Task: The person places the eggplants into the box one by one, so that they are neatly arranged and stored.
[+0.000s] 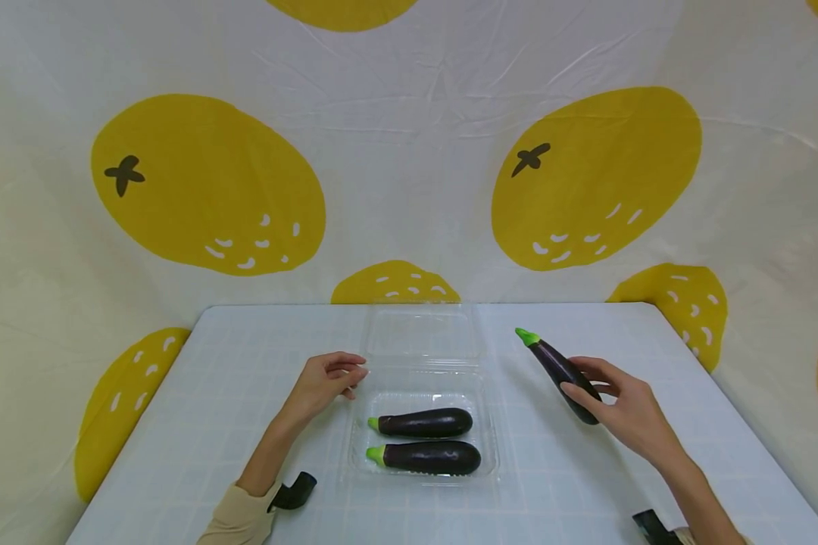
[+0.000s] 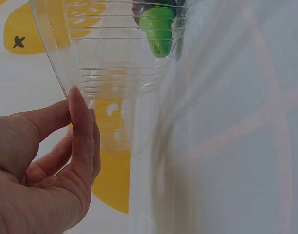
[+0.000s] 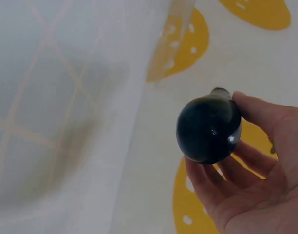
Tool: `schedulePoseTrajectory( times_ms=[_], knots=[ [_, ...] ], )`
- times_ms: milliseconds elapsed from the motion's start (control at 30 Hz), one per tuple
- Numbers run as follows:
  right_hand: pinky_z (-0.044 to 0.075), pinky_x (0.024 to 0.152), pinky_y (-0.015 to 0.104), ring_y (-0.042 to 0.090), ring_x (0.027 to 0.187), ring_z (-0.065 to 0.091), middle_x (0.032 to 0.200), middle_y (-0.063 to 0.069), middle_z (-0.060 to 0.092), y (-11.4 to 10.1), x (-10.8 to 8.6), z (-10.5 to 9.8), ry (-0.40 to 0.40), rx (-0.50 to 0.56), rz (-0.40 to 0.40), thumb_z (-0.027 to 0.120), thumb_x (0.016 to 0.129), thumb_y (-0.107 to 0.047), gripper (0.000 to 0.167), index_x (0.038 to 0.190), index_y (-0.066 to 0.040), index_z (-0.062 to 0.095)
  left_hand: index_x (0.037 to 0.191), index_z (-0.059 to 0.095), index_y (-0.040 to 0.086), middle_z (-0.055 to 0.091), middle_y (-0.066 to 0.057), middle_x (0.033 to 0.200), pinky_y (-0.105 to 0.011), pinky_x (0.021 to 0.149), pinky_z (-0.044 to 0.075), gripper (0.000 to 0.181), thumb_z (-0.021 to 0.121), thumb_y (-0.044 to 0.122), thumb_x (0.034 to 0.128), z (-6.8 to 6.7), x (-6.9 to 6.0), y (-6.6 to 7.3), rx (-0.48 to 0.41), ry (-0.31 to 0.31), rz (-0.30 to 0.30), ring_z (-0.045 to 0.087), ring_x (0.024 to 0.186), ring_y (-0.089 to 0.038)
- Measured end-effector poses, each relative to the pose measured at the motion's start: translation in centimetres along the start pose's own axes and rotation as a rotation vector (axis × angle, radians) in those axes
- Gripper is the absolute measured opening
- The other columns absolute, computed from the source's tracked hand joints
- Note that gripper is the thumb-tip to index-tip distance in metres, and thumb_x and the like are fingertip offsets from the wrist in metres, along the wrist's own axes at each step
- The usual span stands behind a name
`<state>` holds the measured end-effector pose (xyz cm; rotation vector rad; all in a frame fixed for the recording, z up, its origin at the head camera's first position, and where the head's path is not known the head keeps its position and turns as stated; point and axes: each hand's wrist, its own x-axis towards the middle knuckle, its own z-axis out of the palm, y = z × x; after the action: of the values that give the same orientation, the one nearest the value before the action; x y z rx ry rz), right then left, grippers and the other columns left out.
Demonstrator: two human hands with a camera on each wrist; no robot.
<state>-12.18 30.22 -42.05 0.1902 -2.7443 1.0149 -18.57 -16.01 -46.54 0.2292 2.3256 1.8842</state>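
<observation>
My right hand (image 1: 623,405) grips a dark purple eggplant (image 1: 560,371) by its thick end, its green stem pointing up and left. In the right wrist view the rounded end of this eggplant (image 3: 207,131) sits between thumb and fingers, off the table. Two more eggplants, one farther back (image 1: 426,423) and one nearer (image 1: 432,458), lie side by side in a clear plastic clamshell container (image 1: 488,446), stems to the left. My left hand (image 1: 327,384) is at the container's left side; in the left wrist view its thumb and finger pinch the rim.
The container's clear lid (image 1: 423,333) lies folded open toward the table's back edge. A pale checked cloth covers the table (image 1: 177,439). Behind it hangs a white curtain (image 1: 409,189) with yellow fruit prints.
</observation>
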Motion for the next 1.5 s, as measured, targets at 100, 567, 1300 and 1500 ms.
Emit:
schedulePoseTrajectory(
  times_ms=[100,567,1300,1500],
  knots=[
    [0.042,0.084,0.001,0.031,0.109,0.063,0.125,0.016,0.068,-0.5,0.0,0.3,-0.010,0.003,-0.013,0.078,0.094,-0.035,0.049,0.133,-0.009,0.064,0.121,0.066,-0.011,0.072,-0.021,0.101,-0.024,0.065,0.059,0.036,0.076,0.011,0.0941,0.0,0.0,0.0,0.000,0.000,-0.003,0.067,0.075,-0.029],
    [0.050,0.085,0.010,0.026,0.106,0.065,0.121,0.010,0.070,-2.5,0.4,1.7,-0.041,0.043,-0.072,0.081,0.092,-0.027,0.047,0.132,-0.010,0.066,0.120,0.067,-0.011,0.072,-0.021,0.099,-0.024,0.065,0.059,0.035,0.076,0.010,0.0943,0.0,0.1,-0.3,-0.002,-0.001,0.003,0.066,0.072,-0.024],
    [0.059,0.088,0.032,0.017,0.104,0.065,0.119,0.001,0.071,-5.1,1.4,3.9,-0.107,0.096,-0.203,0.083,0.090,-0.024,0.045,0.131,-0.013,0.067,0.120,0.066,-0.012,0.071,-0.026,0.102,-0.026,0.065,0.060,0.035,0.075,0.010,0.0952,0.0,0.0,0.1,0.001,-0.005,0.001,0.066,0.070,-0.022],
    [0.059,0.081,0.029,0.016,0.100,0.065,0.118,0.000,0.071,-5.9,1.6,4.6,-0.131,0.110,-0.251,0.083,0.089,-0.017,0.046,0.131,-0.014,0.067,0.120,0.067,-0.011,0.071,-0.026,0.103,-0.025,0.065,0.059,0.034,0.075,0.011,0.0950,0.0,0.0,0.0,0.009,0.001,-0.005,0.066,0.069,-0.019]
  ],
)
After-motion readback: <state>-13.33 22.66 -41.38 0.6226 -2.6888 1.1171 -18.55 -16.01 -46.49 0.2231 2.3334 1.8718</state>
